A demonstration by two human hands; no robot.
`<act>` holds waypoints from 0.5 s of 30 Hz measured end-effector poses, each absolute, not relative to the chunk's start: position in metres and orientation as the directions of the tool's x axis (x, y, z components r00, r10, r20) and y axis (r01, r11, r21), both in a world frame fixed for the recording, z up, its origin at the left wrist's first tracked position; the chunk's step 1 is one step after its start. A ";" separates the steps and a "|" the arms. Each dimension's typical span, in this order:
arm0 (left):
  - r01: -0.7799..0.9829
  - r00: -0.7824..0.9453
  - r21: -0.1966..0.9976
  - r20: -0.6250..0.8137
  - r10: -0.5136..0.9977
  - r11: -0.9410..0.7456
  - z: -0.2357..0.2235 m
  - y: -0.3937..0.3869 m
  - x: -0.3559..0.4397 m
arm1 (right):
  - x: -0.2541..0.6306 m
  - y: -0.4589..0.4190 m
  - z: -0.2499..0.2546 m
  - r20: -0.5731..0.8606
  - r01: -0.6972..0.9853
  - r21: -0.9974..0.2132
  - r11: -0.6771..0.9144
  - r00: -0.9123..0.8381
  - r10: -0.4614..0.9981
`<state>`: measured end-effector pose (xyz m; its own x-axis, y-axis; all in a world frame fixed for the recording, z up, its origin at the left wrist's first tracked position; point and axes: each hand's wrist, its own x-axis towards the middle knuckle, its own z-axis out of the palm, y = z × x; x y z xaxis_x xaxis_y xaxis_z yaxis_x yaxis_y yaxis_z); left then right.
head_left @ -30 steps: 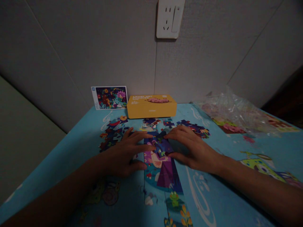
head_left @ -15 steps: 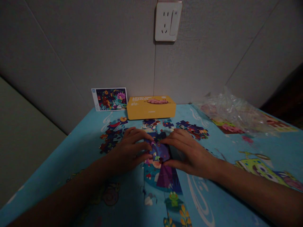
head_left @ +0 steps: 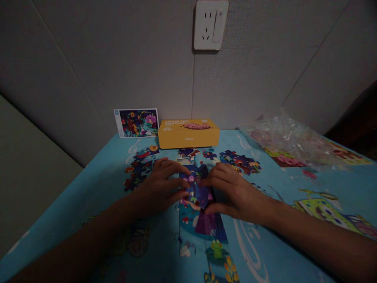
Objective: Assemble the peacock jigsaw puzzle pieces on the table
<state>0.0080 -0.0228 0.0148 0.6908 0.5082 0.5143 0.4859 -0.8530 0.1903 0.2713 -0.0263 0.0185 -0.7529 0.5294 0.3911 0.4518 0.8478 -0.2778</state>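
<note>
A partly joined jigsaw puzzle [head_left: 188, 224] runs as a strip toward me on the blue table cover. My right hand [head_left: 232, 190] has its thumb and index finger on a dark purple puzzle piece [head_left: 201, 196], which lies tilted over the joined part. Along the strip's left edge, my left hand [head_left: 165, 184] rests with its fingers apart and the tips touching the puzzle. Its fingertips are close to the purple piece; whether they touch it I cannot tell. Loose puzzle pieces [head_left: 138, 173] lie beyond my left hand, and another pile of pieces [head_left: 241, 162] is beyond my right.
A yellow puzzle box [head_left: 188, 135] stands against the wall, beside a propped picture card [head_left: 138, 124]. More pieces [head_left: 188, 153] lie in front of the box. At the right, a clear plastic bag [head_left: 291, 137] covers part of a colourful sheet [head_left: 284, 159]. A socket [head_left: 210, 25] is on the wall.
The purple piece has turned and shifted slightly toward me under my right hand. My right thumb has come a little nearer to me. The left hand is almost unmoved.
</note>
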 end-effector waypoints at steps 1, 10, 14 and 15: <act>0.487 0.696 0.188 0.507 0.509 -0.853 0.015 -0.023 0.007 | 0.271 -0.026 0.019 0.382 0.452 -0.288 0.844 -0.754 0.534; 0.492 0.688 0.180 0.519 0.507 -0.852 0.007 -0.018 0.002 | 0.273 -0.026 0.017 0.369 0.447 -0.307 0.840 -0.758 0.538; 0.479 0.698 0.172 0.520 0.492 -0.861 0.007 -0.018 0.003 | 0.274 -0.026 0.016 0.370 0.439 -0.271 0.857 -0.774 0.513; 0.476 0.698 0.174 0.521 0.491 -0.862 0.007 -0.018 0.003 | 0.274 -0.026 0.015 0.380 0.427 -0.263 0.866 -0.779 0.499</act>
